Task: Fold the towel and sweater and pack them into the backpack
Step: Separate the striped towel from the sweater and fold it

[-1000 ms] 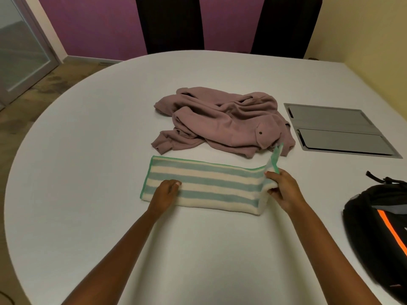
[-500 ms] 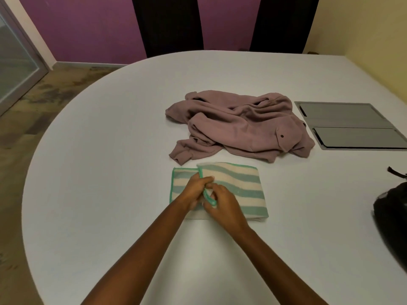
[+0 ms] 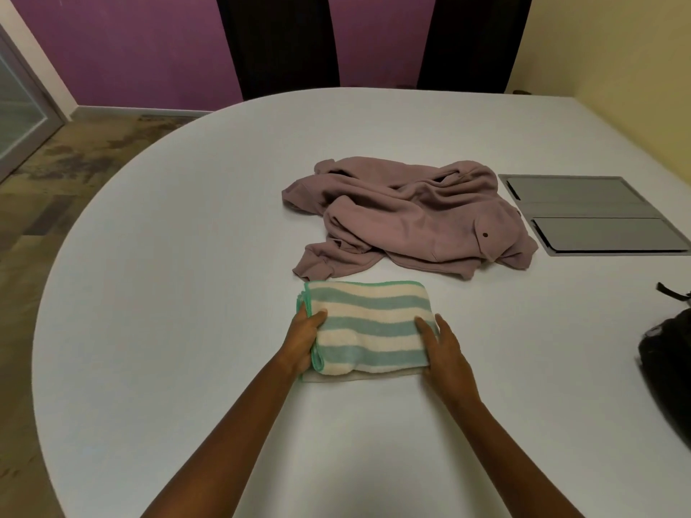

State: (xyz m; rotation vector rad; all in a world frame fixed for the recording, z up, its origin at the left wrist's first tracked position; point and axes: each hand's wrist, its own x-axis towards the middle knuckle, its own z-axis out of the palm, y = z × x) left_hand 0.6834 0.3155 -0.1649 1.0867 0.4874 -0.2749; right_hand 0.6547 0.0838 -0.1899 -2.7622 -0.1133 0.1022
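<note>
The folded towel point(image 3: 368, 325) is lying on the table point(image 3: 168, 293), with the sweater point(image 3: 407, 222) just behind the towel. The left hand point(image 3: 304, 343) is gripping the towel's left end. The right hand point(image 3: 447, 358), fingers straight, is pressing the towel's right end.
</note>
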